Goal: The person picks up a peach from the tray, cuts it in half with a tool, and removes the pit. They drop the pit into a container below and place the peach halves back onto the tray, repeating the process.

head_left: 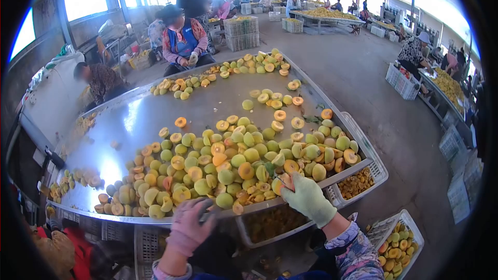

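In the head view, my left hand (191, 226), in a pink glove, hovers at the near rim of a metal table (181, 111). Its fingers are spread, slightly blurred, and hold nothing. My right hand (309, 199), in a pale green glove, reaches over the rim with its fingers closed. An orange-fleshed piece of fruit (286, 180) and what looks like a thin metal tip show at those fingertips; the grip itself is hidden. A broad heap of halved yellow-green stone fruit (225, 176), apricot- or peach-like, lies before both hands. Small cut scraps (259, 196) lie between them.
Below the near rim hangs a tray (275, 241) of dark scraps. Another scrap basket (358, 182) sits at the right corner. A fruit-filled crate (397, 249) stands on the floor at right. Across the table sits a co-worker (184, 41); another person (101, 80) is at left.
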{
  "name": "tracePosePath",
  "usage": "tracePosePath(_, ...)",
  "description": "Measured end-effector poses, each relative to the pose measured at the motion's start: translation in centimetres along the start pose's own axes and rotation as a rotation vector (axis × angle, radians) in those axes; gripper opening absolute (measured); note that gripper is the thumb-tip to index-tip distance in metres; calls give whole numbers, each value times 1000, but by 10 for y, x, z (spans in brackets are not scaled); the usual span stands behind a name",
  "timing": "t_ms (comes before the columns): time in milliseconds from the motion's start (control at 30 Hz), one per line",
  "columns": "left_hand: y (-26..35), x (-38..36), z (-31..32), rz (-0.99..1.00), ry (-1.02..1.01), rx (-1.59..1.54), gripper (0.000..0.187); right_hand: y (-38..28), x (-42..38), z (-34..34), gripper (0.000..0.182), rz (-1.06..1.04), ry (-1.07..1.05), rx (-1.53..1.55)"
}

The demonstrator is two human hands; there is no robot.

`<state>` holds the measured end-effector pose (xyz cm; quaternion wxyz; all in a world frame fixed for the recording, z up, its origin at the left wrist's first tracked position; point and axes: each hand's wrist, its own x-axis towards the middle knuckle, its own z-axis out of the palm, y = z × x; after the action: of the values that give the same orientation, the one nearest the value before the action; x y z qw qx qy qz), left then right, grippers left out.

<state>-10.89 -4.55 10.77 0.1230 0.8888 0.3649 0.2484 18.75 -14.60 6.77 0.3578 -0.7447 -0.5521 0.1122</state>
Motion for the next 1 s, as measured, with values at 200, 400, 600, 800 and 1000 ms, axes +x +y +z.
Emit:
tracePosePath(200,51,69,92,153,-74,-640,32,-1,71,-39,29,105,-78,57)
tracePosePath(400,21,67,128,173,-4,-720,35,53,217,-33,32,241,-147,-207)
tracePosePath(600,-1,72,134,213,9,-731,45,83,318,27,48,407,-266,-517)
tracePosePath(800,-3,72,127,175,-5,-707,47,134,355,67,53,238,-366,-678)
tracePosePath(1000,-1,78,123,32,-3,-986,48,47,296,19,41,365,-304,-220)
